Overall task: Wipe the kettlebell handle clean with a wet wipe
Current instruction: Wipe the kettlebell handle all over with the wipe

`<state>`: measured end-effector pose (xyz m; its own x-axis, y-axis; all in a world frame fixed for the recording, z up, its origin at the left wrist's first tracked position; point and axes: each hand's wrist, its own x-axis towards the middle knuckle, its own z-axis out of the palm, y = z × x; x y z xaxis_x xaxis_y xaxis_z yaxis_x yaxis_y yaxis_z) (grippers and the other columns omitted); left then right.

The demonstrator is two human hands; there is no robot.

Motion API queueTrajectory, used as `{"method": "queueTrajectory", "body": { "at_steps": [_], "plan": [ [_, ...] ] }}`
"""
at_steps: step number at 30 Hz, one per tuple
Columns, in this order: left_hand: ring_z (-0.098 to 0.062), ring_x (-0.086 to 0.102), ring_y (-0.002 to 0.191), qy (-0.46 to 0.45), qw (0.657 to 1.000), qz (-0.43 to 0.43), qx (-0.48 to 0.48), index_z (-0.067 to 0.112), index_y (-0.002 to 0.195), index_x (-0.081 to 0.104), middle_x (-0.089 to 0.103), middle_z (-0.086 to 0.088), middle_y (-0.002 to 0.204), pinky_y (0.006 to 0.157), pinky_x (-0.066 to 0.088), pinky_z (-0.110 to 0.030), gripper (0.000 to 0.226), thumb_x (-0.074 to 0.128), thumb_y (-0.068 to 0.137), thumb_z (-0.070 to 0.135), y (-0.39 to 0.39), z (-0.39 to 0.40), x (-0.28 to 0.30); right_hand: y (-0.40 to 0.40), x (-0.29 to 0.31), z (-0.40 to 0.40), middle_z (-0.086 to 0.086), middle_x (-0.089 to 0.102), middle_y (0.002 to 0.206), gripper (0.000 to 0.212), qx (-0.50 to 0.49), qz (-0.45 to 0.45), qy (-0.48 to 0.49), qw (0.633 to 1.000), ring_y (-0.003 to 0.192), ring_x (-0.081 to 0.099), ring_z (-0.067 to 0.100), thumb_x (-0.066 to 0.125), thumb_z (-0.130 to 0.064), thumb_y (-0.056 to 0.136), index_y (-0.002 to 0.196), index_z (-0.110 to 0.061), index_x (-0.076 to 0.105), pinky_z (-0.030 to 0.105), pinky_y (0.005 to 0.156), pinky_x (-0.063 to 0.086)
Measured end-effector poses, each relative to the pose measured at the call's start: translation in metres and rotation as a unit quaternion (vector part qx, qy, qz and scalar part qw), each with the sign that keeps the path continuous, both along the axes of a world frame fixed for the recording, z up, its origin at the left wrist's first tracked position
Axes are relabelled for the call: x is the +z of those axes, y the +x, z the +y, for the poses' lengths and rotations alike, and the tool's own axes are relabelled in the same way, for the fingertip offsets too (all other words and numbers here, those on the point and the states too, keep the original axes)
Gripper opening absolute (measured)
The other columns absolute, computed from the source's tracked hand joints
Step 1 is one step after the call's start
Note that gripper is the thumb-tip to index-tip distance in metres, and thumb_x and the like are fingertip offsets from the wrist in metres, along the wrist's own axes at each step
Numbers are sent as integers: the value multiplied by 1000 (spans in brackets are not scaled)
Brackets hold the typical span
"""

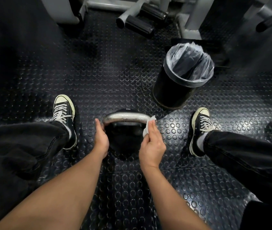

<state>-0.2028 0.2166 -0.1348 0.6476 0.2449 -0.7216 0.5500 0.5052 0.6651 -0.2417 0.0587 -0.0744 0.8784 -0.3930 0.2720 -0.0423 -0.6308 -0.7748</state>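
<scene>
Right hand point(152, 141) pinches the wet wipe point(147, 126) against the kettlebell handle point(126, 117) at its 3 o'clock end, while the left hand point(101, 138) grips the 9 o'clock end, likely to steady it.

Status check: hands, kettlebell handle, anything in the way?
Left hand grips left end of shiny steel kettlebell handle. Right hand holds white wet wipe against right end. Lined black bin stands beyond, clear of handle.

Bare forearms, black jeans point(24, 143), black-and-white sneakers point(64, 112)
</scene>
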Motion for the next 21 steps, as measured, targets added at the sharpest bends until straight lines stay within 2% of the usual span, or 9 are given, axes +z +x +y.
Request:
{"method": "queueTrajectory", "body": {
  "at_steps": [2,5,8,10,13,16,19,21],
  "plan": [
    [-24,53,135,0,1000,-2,-3,26,144,56,59,-4,144,119,35,-51,121,36,53,103,0,-1,5,-1,-3,-2,9,68,134,42,-12,11,14,1000,125,64,21,63,12,92,131,-5,68,17,111,40],
    [-25,55,132,-1,1000,0,-4,26,141,60,63,-4,140,118,36,-51,113,34,60,100,0,-2,6,8,0,-2,15,69,128,39,-33,6,16,999,119,62,18,66,13,90,126,-1,71,5,108,36],
    [-25,57,130,0,1000,2,-4,29,138,62,64,-4,137,117,38,-51,120,38,50,107,-2,0,-1,7,2,1,10,66,118,31,-24,-1,20,1000,109,56,2,67,11,90,119,-1,74,13,101,47],
    [-25,56,131,1,1000,-2,-3,30,138,62,64,-4,138,117,37,-52,125,40,44,109,-1,2,-6,5,0,-1,9,66,110,25,-28,-3,25,999,102,52,-2,68,12,88,108,0,75,15,96,49],
    [-25,56,131,-2,1000,1,-6,31,138,62,64,-4,138,117,37,-51,127,40,41,109,0,2,-4,9,1,-5,7,66,104,19,-41,6,39,998,94,56,2,66,11,88,100,-2,72,20,89,50],
    [-25,56,131,-9,1000,3,-7,30,136,64,64,-4,138,117,37,-51,125,41,42,109,-1,1,-4,10,5,-1,8,65,103,16,-13,-9,16,1000,95,54,2,67,10,86,97,-1,71,10,90,48],
    [-25,56,130,-5,1000,5,-5,30,136,64,64,-4,138,117,37,-51,126,41,41,109,-1,2,-5,9,2,-5,4,65,104,17,-17,-4,24,1000,94,60,8,68,8,87,98,-4,72,15,87,51],
    [-25,57,129,-6,1000,5,-5,31,135,65,65,-3,136,117,37,-50,125,41,41,110,-1,2,-4,11,2,-8,4,67,104,18,-26,-4,30,999,93,63,13,69,7,87,100,-4,73,9,86,49]
  ]
}}
